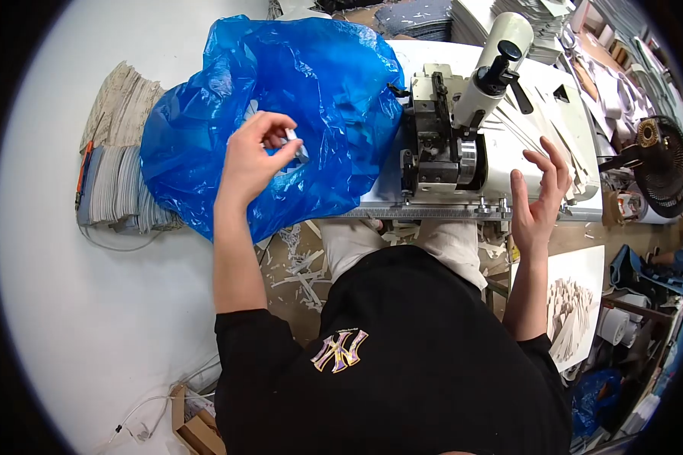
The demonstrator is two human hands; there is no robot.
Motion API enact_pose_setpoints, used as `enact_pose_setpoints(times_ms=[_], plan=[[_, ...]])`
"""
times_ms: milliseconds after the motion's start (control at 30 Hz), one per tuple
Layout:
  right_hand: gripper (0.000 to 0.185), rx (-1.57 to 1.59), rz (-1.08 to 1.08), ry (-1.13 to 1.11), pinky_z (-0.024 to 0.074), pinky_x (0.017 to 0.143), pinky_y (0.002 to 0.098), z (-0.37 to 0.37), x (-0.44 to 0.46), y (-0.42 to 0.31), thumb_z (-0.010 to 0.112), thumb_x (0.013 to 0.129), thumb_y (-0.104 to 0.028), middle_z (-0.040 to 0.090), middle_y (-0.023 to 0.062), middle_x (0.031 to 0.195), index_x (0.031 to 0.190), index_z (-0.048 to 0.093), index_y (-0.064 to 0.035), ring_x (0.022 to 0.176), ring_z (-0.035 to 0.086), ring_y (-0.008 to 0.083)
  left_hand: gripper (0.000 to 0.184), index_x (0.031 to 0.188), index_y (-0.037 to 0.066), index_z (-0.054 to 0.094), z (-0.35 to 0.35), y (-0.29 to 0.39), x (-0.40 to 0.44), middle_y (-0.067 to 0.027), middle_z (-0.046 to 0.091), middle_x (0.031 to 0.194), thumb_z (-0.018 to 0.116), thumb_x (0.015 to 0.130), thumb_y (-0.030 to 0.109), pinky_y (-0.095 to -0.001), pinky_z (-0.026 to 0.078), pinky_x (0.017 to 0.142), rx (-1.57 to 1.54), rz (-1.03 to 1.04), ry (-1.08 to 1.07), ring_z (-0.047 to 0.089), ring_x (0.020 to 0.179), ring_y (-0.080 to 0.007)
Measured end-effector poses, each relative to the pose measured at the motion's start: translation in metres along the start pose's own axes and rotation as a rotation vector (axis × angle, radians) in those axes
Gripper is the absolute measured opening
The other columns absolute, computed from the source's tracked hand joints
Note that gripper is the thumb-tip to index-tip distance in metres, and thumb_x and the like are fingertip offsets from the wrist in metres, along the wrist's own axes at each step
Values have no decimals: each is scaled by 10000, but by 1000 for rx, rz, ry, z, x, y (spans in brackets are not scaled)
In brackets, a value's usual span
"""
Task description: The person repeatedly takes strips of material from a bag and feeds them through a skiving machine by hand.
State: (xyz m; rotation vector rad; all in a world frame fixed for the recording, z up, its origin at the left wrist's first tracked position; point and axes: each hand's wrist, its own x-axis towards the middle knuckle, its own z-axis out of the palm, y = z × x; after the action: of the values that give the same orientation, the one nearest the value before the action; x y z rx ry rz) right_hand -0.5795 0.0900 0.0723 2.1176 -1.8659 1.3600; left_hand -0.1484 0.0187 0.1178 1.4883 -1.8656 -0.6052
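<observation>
My left hand (pixel 259 155) is over a large blue plastic bag (pixel 296 83), with thumb and fingers pinched on a small white piece (pixel 291 136); its exact kind is too small to make out. More white pieces show in the bag around that hand, partly hidden. To the right of the bag stands a sewing machine (pixel 442 129) with a pale body and dark metal parts. Past its near right end, my right hand (pixel 540 193) is raised with fingers apart, holding nothing.
Stacks of grey and beige cut pieces (pixel 121 178) lie left of the bag, beside an orange-and-black tool (pixel 83 174). Pale strips (pixel 539 136) rest on the machine table. A black fan (pixel 662 167) is at right. A board with beige strips (pixel 568 311) sits below my right arm. Scraps litter the floor.
</observation>
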Motion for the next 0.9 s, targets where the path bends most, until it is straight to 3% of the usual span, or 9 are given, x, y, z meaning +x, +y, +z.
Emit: enact_pose_setpoints(times_ms=[100, 267, 367, 400, 500, 733, 900], plan=[[271, -29, 29, 1, 354, 1182, 457, -4, -7, 6, 687, 1028, -201, 532, 127, 1548, 1273, 676, -88, 1422, 449, 317, 307, 1125, 52, 718, 37, -14, 17, -18, 659, 988, 873, 861, 84, -270, 508, 746, 40, 35, -68, 596, 833, -105], [277, -32, 63, 17, 352, 1186, 458, -12, -18, 11, 689, 1023, -203, 532, 129, 1550, 1273, 675, -86, 1428, 442, 319, 314, 1137, 64, 703, 87, -80, 15, -17, 646, 1026, 869, 880, 131, -279, 505, 768, -64, 43, -26, 595, 900, -124], [276, -44, 67, -2, 350, 1189, 461, -13, -19, 15, 687, 1024, -204, 532, 132, 1551, 1272, 674, -85, 1434, 439, 321, 289, 1125, 47, 669, 90, -94, 11, -97, 675, 1094, 829, 912, 157, -372, 535, 814, -6, -56, 242, 660, 944, -234], [275, -41, 61, -2, 348, 1190, 462, -12, -18, 16, 691, 1020, -203, 534, 133, 1547, 1269, 675, -87, 1434, 439, 322, 289, 1125, 47, 669, 90, -99, 11, -97, 675, 1094, 829, 912, 157, -372, 535, 814, -9, -56, 240, 660, 944, -234], [274, -41, 47, -2, 344, 1193, 464, -8, -16, 17, 700, 1013, -201, 540, 135, 1539, 1262, 678, -90, 1433, 440, 324, 286, 1143, 60, 655, 90, -101, 13, -91, 677, 1114, 809, 939, 189, -357, 536, 830, 534, 209, 149, 656, 988, -221], [286, 32, 57, -49, 327, 1200, 468, 0, -12, 6, 736, 969, -177, 559, 141, 1509, 1241, 685, -105, 1411, 453, 332, 316, 1203, 44, 688, 99, -76, 33, -119, 681, 1127, 808, 932, 155, -401, 543, 869, 218, 127, 108, 668, 1033, -282], [285, 62, 78, -82, 333, 1192, 472, 11, -15, 9, 735, 963, -172, 560, 139, 1510, 1234, 683, -103, 1381, 465, 336, 393, 1291, 52, 720, 75, -4, 23, -109, 665, 1087, 818, 919, 131, -389, 544, 885, 102, 97, 145, 665, 994, -289]])
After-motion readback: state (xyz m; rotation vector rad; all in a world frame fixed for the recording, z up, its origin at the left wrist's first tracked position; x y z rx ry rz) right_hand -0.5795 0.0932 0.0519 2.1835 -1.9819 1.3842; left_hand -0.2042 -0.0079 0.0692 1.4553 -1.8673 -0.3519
